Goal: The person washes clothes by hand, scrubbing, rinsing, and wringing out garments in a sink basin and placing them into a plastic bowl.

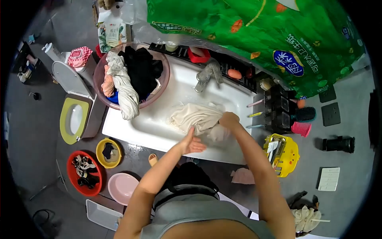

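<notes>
A cream-coloured wet cloth garment [195, 116] lies bunched in the white sink basin [153, 129], under the grey faucet [208, 75]. My right hand [229, 119] is closed on the garment's right edge, its fingertips partly hidden. Below that hand, a paler part of the cloth hangs in the basin, perhaps under water. My left hand [191, 143] is open at the garment's lower edge, thumb up and fingers stretched out, holding nothing. Whether the thumb touches the cloth I cannot tell.
A pink basin heaped with clothes [165, 85] rests over the sink's left end. A black rack [244, 82] runs behind the faucet; a toothbrush holder [276, 107] stands right. Red [74, 185], yellow [116, 144] and pink tubs [123, 188] sit on the floor by the toilet [67, 119].
</notes>
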`<state>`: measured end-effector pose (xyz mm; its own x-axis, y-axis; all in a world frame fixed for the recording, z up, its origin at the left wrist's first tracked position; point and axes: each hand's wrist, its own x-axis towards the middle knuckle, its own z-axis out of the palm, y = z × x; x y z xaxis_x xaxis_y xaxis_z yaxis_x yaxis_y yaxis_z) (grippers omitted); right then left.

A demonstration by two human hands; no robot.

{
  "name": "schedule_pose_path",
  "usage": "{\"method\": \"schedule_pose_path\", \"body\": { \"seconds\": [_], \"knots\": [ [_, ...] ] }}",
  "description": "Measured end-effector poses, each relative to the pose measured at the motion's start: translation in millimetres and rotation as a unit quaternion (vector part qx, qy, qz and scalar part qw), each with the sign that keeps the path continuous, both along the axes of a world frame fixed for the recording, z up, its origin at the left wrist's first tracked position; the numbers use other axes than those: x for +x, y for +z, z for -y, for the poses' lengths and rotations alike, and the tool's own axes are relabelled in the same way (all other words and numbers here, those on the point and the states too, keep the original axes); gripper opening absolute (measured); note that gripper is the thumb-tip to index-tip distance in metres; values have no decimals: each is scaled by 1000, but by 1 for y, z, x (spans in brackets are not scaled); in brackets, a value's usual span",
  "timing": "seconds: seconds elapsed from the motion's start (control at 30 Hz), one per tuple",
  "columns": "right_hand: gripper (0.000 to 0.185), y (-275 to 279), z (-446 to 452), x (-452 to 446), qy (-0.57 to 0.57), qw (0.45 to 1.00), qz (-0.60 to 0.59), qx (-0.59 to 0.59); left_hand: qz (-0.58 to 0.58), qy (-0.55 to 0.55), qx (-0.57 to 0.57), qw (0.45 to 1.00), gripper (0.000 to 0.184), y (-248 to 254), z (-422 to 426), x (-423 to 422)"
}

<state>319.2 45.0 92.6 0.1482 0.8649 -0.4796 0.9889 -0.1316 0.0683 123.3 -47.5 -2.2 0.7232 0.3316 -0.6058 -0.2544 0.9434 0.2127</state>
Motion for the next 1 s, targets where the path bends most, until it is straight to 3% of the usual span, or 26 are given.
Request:
{"method": "schedule_pose_path", "body": {
  "seconds": [0.13, 0.17, 0.23, 0.27, 0.3, 0.4, 0.43, 0.5, 0.6, 0.7, 0.8, 0.83, 0.9, 0.97, 1.0],
  "knots": [
    [36, 8, 1, -1, -33, 998, -59, 1, 116, 25, -189, 975, 121, 5, -1, 30],
    [35, 14, 1, -2, -74, 992, -102, 5, 112, 60, -208, 970, 117, 8, -3, 38],
    [36, 37, 9, -17, -145, 963, -227, 3, 196, 176, -138, 955, 112, 1, -14, 46],
    [38, 50, 21, -30, -173, 936, -306, -3, 236, 231, -100, 938, 110, -2, -23, 48],
    [40, 53, 33, -38, -201, 901, -384, -11, 326, 281, -126, 894, 96, 4, -33, 44],
    [45, 10, 59, -44, -394, 649, -650, -36, 260, 331, -55, 906, 81, 24, -56, 19],
    [46, 2, 65, -50, -388, 590, -707, -42, 273, 346, -27, 897, 67, 20, -61, 16],
    [46, -13, 77, -65, -372, 459, -805, -52, 242, 337, -41, 909, 62, 16, -63, 7],
    [47, -38, 81, -90, -372, 319, -870, -56, 262, 326, -40, 908, 57, -7, -68, 0],
    [50, -41, 86, -101, -391, 259, -878, -97, 261, 314, -72, 910, 54, 5, -67, -9],
    [49, -59, 81, -73, -386, 286, -862, -162, 215, 330, -41, 918, 52, 9, -65, -8],
    [51, -84, 77, -45, -306, 475, -815, -131, 186, 315, -20, 930, 53, 5, -68, -9],
    [60, -78, 59, -2, -297, 703, -629, -150, 126, 281, 21, 951, 56, -9, -76, -9],
    [68, -28, 43, -3, -326, 750, -548, -175, 90, 274, 10, 958, 54, -10, -77, -5],
    [70, -18, 41, -6, -279, 750, -582, -146, 73, 270, 5, 960, 53, -10, -78, -2]
  ]
}}
